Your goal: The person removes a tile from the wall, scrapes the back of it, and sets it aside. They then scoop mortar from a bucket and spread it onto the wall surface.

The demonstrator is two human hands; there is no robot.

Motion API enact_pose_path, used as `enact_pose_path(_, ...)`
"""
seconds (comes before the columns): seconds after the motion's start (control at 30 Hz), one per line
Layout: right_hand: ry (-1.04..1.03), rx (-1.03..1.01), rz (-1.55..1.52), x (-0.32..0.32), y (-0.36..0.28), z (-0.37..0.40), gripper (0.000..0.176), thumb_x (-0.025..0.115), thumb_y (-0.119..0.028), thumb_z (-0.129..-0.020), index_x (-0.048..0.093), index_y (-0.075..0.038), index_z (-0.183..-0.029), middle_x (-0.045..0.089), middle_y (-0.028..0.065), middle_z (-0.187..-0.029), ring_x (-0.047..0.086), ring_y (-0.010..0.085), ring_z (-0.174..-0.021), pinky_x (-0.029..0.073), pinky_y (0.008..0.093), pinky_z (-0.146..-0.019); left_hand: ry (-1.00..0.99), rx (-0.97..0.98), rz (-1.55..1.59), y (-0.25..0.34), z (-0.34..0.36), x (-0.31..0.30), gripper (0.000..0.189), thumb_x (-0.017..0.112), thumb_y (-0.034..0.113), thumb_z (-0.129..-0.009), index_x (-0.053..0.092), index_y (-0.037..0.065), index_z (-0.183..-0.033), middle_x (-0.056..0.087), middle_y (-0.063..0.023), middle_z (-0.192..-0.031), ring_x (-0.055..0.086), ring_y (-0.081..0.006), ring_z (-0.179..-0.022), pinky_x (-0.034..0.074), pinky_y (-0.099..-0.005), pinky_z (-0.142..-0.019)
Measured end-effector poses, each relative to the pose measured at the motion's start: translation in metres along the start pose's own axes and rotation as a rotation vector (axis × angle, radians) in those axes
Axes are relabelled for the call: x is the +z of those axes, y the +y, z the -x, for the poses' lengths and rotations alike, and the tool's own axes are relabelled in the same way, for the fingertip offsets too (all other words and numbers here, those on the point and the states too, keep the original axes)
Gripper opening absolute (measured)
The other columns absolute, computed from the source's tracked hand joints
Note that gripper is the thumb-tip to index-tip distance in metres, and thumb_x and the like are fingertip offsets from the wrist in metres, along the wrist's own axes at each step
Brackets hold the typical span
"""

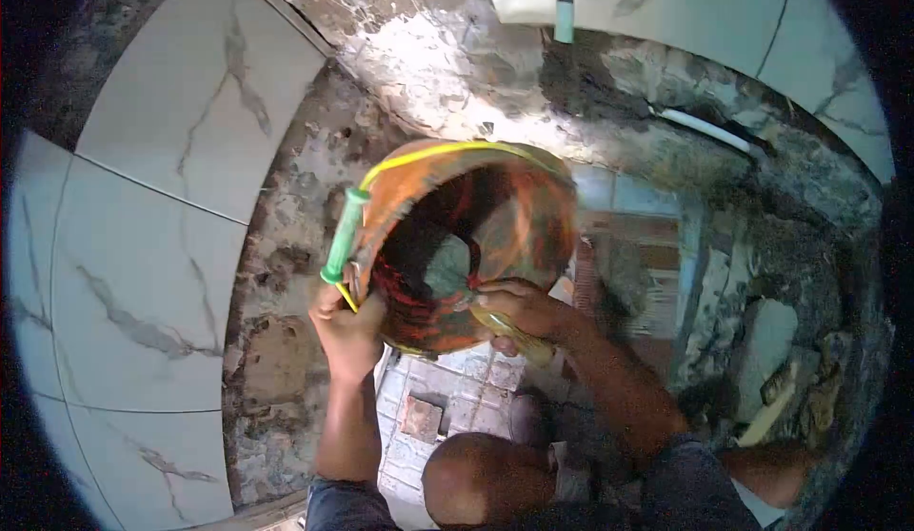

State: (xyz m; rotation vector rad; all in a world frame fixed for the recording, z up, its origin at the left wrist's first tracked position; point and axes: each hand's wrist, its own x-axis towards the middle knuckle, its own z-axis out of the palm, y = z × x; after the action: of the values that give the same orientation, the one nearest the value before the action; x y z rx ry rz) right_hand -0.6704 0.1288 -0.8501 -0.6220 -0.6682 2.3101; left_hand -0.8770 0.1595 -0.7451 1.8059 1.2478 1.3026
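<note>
An orange bucket [543,236], smeared with dried cement, is tilted so that its open mouth faces me. My left hand [350,336] is closed on the left side of its rim, just below the green grip [346,236] of its yellow handle [428,153]. My right hand [528,312] wraps round the pale yellowish handle of a trowel [519,339]. The grey blade of the trowel reaches into the bucket, against the dark inside.
White marbled tiles [143,283] cover the left wall beside a rough mortar strip [286,274]. A brick piece [422,418] lies on the paved floor [405,455] near my knee [466,479]. Rubble [771,340] is at the right. A white pipe [709,131] runs along the back wall.
</note>
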Motion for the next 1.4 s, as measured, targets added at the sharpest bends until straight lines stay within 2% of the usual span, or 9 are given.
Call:
enact_pose_path(0.2, 0.085, -0.052, -0.191, -0.015, 0.043, 0.032, 0.029, 0.045, -0.029, -0.090, 0.045, -0.006, -0.107, 0.051, 0.0049, -0.066, 0.047, 0.0111, -0.047, 0.042, 0.0266, -0.042, 0.173, -0.316, -0.037, -0.048, 0.011, 0.022, 0.020, 0.051, -0.007, -0.064, 0.054, -0.003, -0.083, 0.052, 0.0003, -0.075, 0.045, -0.0085, -0.066, 0.040, -0.0217, -0.059)
enact_pose_path(0.43, 0.724, -0.170, 0.297, 0.030, 0.063, 0.145, 0.030, 0.058, -0.020, -0.082, 0.050, -0.002, -0.104, 0.053, 0.0015, -0.070, 0.050, 0.0084, -0.055, 0.043, 0.0253, -0.050, 0.271, -0.389, 0.106, -0.092, 0.040, 0.031, 0.030, 0.048, -0.010, -0.068, 0.053, -0.005, -0.097, 0.057, -0.0047, -0.086, 0.052, -0.0123, -0.074, 0.045, -0.0253, -0.067)
enact_pose_path(0.6, 1.505, -0.355, 1.514, -0.018, 0.154, 0.176, 0.029, 0.061, -0.023, -0.079, 0.051, 0.002, -0.091, 0.052, 0.0104, -0.063, 0.051, 0.0229, -0.051, 0.042, 0.0374, -0.051, 0.307, -0.463, 0.274, -0.110, 0.054, 0.036, 0.028, 0.049, -0.008, -0.069, 0.053, -0.004, -0.096, 0.056, -0.0044, -0.087, 0.052, -0.0119, -0.073, 0.044, -0.0239, -0.067)
enact_pose_path(0.63, 1.503, -0.344, 1.523, -0.036, 0.170, 0.176, 0.029, 0.061, -0.023, -0.079, 0.051, 0.002, -0.091, 0.052, 0.0104, -0.063, 0.051, 0.0229, -0.051, 0.042, 0.0374, -0.051, 0.310, -0.460, 0.295, -0.109, 0.054, 0.039, 0.028, 0.049, -0.008, -0.069, 0.053, -0.004, -0.096, 0.056, -0.0043, -0.087, 0.052, -0.0117, -0.073, 0.044, -0.0240, -0.067)
enact_pose_path(0.7, 1.551, 0.270, 1.224, -0.063, 0.189, 0.176, 0.027, 0.059, -0.023, -0.080, 0.051, 0.003, -0.085, 0.051, 0.0135, -0.061, 0.051, 0.0294, -0.052, 0.042, 0.0398, -0.051, 0.265, -0.444, 0.232, -0.114, 0.056, 0.040, 0.030, 0.049, -0.007, -0.069, 0.054, -0.005, -0.098, 0.057, -0.0054, -0.088, 0.052, -0.0118, -0.077, 0.043, -0.0246, -0.070)
enact_pose_path(0.83, 1.563, 0.171, 1.426, -0.061, 0.200, 0.180, 0.026, 0.056, -0.022, -0.081, 0.049, 0.002, -0.083, 0.052, 0.0157, -0.063, 0.053, 0.0321, -0.054, 0.042, 0.0410, -0.051, 0.334, -0.490, 0.256, -0.115, 0.057, 0.045, 0.030, 0.051, -0.007, -0.068, 0.056, -0.005, -0.098, 0.058, -0.0060, -0.089, 0.052, -0.0115, -0.078, 0.043, -0.0238, -0.071)
enact_pose_path(0.93, 1.323, 0.184, 0.892, -0.034, 0.138, 0.177, 0.041, 0.051, -0.036, -0.082, 0.049, -0.002, -0.105, 0.057, 0.0196, -0.074, 0.057, 0.0378, -0.070, 0.045, 0.0446, -0.060, 0.231, -0.369, -0.126, -0.111, 0.049, 0.041, 0.027, 0.052, -0.006, -0.067, 0.059, -0.004, -0.093, 0.057, -0.0017, -0.080, 0.050, -0.0079, -0.072, 0.042, -0.0220, -0.066)
enact_pose_path(1.27, 0.609, -0.088, 1.849, -0.026, 0.032, 0.040, 0.030, 0.046, -0.009, -0.079, 0.044, 0.003, -0.105, 0.054, 0.0238, -0.078, 0.057, 0.0379, -0.068, 0.047, 0.0472, -0.059, 0.155, -0.297, 0.152, -0.114, 0.042, 0.031, 0.025, 0.049, -0.007, -0.066, 0.058, -0.004, -0.089, 0.058, -0.0010, -0.082, 0.050, -0.0085, -0.071, 0.041, -0.0227, -0.067)
enact_pose_path(1.4, 0.952, -0.028, 1.672, -0.018, 0.040, -0.017, 0.041, 0.045, -0.009, -0.079, 0.036, 0.005, -0.116, 0.055, 0.0245, -0.078, 0.059, 0.0364, -0.067, 0.049, 0.0452, -0.055, 0.155, -0.311, 0.284, -0.101, 0.048, 0.025, 0.029, 0.047, -0.008, -0.066, 0.059, -0.005, -0.092, 0.060, -0.0022, -0.084, 0.052, -0.0091, -0.074, 0.042, -0.0222, -0.069)
